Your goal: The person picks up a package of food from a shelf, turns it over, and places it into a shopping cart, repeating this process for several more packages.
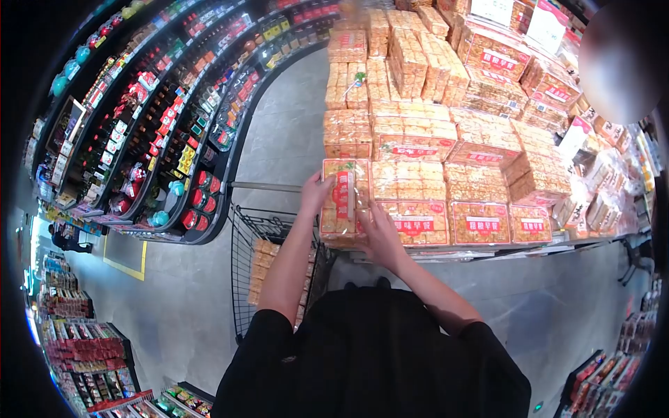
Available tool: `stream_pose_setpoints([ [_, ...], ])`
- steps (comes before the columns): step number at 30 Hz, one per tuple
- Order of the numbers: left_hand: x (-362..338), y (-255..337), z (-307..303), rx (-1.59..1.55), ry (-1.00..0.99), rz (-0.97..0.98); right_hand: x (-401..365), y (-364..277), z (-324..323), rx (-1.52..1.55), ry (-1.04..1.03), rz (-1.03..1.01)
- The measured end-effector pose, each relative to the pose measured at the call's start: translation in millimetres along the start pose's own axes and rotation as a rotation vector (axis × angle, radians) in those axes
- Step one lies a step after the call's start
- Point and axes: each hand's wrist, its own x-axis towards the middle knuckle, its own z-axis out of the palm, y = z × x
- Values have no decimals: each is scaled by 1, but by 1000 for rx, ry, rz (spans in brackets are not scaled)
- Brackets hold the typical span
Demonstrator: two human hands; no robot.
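Note:
I stand at a display table stacked with clear packs of golden pastries with red labels. Both my hands grip one such pack (343, 200) at the table's near left corner, held upright on its edge. My left hand (318, 191) holds its upper left side. My right hand (377, 230) holds its lower right corner, close to the front row of packs (481, 223). Just left of the pack stands a black wire shopping cart (245, 237) with more pastry packs (262, 259) inside.
Curved dark shelves (167, 132) with bottles and cans run along the left across a grey floor aisle. The pastry stack (425, 90) rises high behind the table. More shelves (83, 348) are at lower left. A blurred person (620, 63) is at top right.

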Motion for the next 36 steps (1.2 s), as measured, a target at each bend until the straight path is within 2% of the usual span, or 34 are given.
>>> stream_pose_setpoints([
  [2,9,-4,-3,193,-7,10,4,5,4,29,25,-14],
  [5,17,-11,11,129,37,88,8,5,2,56,6,-3],
  [8,-4,30,15,-118,6,40,7,2,8,16,6,-6],
  [10,42,-32,20,-351,12,-27,10,3,16,17,-20,26],
  [11,40,-48,10,-348,49,-25,9,1,21,32,-31,29],
  [12,30,-51,0,-345,86,-23,10,2,24,42,-34,36],
  [14,2,-39,-21,-108,209,29,11,5,27,49,-31,67],
  [15,-23,-28,-36,-196,205,-101,12,3,26,23,-12,47],
  [17,-35,-108,-74,-90,296,19,15,-4,21,14,-14,50],
  [18,-55,-137,-94,-148,351,-13,16,-6,22,14,-19,50],
  [19,-85,-153,-115,-234,388,-95,13,-6,25,-8,21,52],
  [20,-111,-193,-135,-267,489,-120,5,-8,22,-27,63,20],
  [21,-145,-209,-149,-308,609,-149,0,-12,15,-46,107,-12],
  [23,-218,-274,-186,-211,723,-332,-14,-8,13,-13,183,-63],
  [25,-288,-377,-203,28,984,-484,-47,0,12,87,232,-95],
  [27,-345,-349,-196,238,988,-805,-70,4,19,91,175,-59],
  [28,-366,-355,-188,328,1024,-901,-81,4,23,91,148,-36],
  [30,-396,-375,-178,515,1080,-1079,-93,1,29,181,-39,65],
  [33,-430,-398,-155,134,948,-947,-96,-10,45,290,-219,140],
  [36,-421,-431,-135,39,909,-1351,-91,-19,57,326,-365,156],
])
